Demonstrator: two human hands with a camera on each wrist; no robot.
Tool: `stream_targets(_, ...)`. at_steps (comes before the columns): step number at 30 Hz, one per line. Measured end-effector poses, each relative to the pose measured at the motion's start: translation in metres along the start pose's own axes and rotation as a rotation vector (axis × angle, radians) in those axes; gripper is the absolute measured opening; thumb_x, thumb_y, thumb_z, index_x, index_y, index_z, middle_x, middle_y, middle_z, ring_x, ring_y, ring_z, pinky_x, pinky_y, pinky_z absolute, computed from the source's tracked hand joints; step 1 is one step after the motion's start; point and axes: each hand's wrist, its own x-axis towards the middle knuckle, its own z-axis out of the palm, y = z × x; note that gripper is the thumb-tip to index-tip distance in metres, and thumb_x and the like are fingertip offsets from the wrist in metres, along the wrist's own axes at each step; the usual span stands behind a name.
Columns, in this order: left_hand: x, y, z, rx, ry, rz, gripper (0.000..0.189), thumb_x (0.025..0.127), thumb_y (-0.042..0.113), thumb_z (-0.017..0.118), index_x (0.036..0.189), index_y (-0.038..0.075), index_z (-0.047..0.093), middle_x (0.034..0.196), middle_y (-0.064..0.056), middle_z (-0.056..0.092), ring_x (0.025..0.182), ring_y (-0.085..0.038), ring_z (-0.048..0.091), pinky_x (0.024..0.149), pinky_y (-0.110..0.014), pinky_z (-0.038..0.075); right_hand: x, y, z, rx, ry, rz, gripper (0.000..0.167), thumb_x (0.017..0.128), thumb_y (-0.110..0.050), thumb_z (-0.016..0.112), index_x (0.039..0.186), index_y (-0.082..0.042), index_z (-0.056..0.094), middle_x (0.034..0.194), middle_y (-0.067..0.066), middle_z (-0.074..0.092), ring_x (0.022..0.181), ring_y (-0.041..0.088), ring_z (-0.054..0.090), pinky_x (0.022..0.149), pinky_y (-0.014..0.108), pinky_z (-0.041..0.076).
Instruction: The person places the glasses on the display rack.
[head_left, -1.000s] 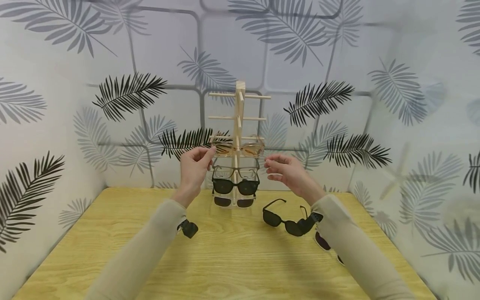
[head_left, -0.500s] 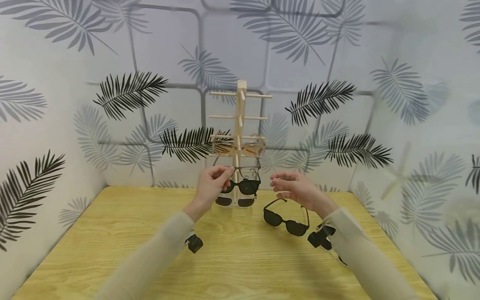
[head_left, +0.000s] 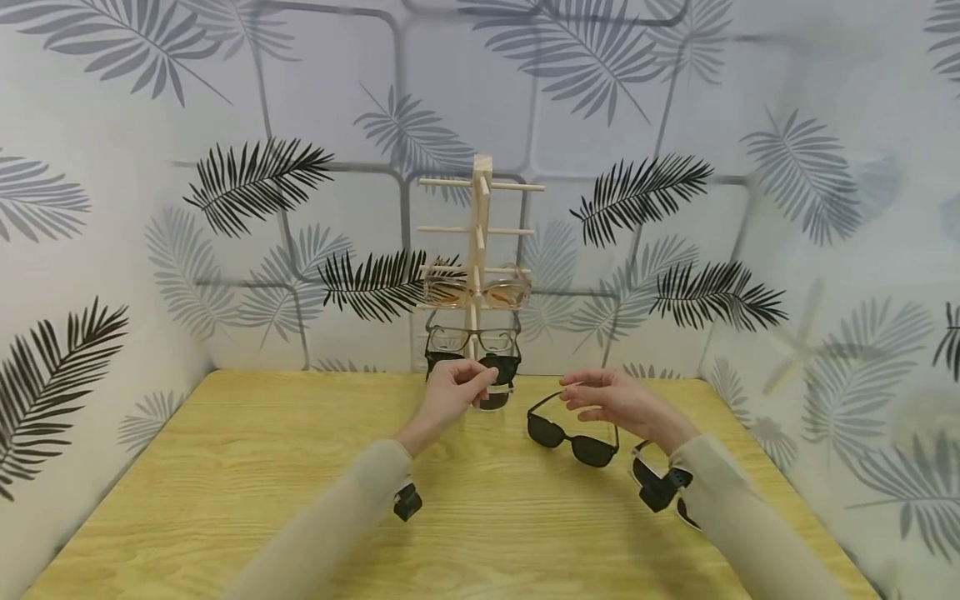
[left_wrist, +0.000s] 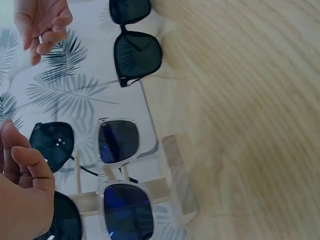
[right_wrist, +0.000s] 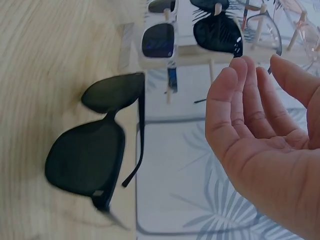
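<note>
Head view: black sunglasses [head_left: 551, 432] lie on the table [head_left: 262, 467] just below the right hand [head_left: 618, 404] and toward its left, close under the fingertips; the right wrist view shows a gap between hand and frame. Their long axis runs aslant, from far left of that hand to nearer the person beneath its palm, with the lenses facing the person and the temples spread away. The right hand is clearly nearer; its fingers curve loosely, thumb well apart, holding nothing. The left hand [head_left: 456, 392] sits farther off, fingers bent and thumb close to them; the left wrist view shows nothing pinched there. Directly behind that left hand stands a rack [head_left: 481, 196] of pale, smooth wood, a square post crossed by round dowels. Beyond its fingers hang a black pair [head_left: 508, 369] with rounded-square lenses and, lower, a clear-framed pair [left_wrist: 120, 150] whose dark lenses glint blue. Above it are a thin-rimmed pair [head_left: 495, 340] with clear lenses and an amber-tinted pair [head_left: 504, 295] in translucent plastic. Below the right wrist, a white-rimmed pair [head_left: 643, 473] is partly covered by the wrist camera [head_left: 660, 493]. Both hands are over glossy yellow wood grain.
</note>
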Motion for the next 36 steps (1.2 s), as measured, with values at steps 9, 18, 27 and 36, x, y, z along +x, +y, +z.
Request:
stream_targets(9, -0.007, -0.018, 0.018, 0.127, -0.093, -0.120, 0.019, 0.097, 0.023, 0.064, 0.099, 0.008, 0.076, 0.086, -0.012, 0.072, 0.069, -0.014, 0.063, 0.050, -0.022, 0.043, -0.014, 0.027, -0.025, -0.076, -0.050, 0.043, 0.045, 0.099, -0.012, 0.059, 0.137, 0.008, 0.046, 0.115, 0.005, 0.063, 0.102, 0.017, 0.062, 0.091, 0.036, 0.054)
stream_targets(18, -0.006, -0.032, 0.040, 0.124, -0.087, -0.156, 0.018, 0.097, 0.011, 0.062, 0.110, 0.005, 0.073, 0.099, -0.013, 0.071, 0.094, -0.036, 0.064, 0.064, -0.032, 0.056, -0.022, 0.044, -0.053, -0.189, -0.075, 0.093, 0.041, 0.097, -0.012, 0.062, 0.131, 0.007, 0.052, 0.118, 0.007, 0.062, 0.102, 0.020, 0.061, 0.089, 0.037, 0.054)
stream_targets(27, -0.002, -0.036, 0.052, 0.047, -0.078, -0.238, 0.023, 0.097, 0.001, 0.058, 0.117, -0.003, 0.068, 0.126, -0.017, 0.060, 0.095, -0.019, 0.061, 0.072, -0.032, 0.058, -0.026, 0.049, -0.072, -0.249, -0.036, 0.163, 0.046, 0.093, -0.006, 0.066, 0.131, 0.014, 0.049, 0.119, 0.015, 0.064, 0.094, 0.016, 0.064, 0.081, 0.032, 0.057)
stream_targets(36, -0.002, -0.043, 0.061, -0.006, -0.077, -0.324, 0.029, 0.099, -0.003, 0.051, 0.125, -0.001, 0.064, 0.124, -0.021, 0.060, 0.113, -0.037, 0.058, 0.084, -0.046, 0.057, -0.024, 0.048, -0.072, -0.283, -0.039, 0.232, 0.041, 0.093, -0.002, 0.063, 0.129, 0.015, 0.053, 0.100, 0.009, 0.071, 0.080, 0.010, 0.063, 0.071, 0.027, 0.056)
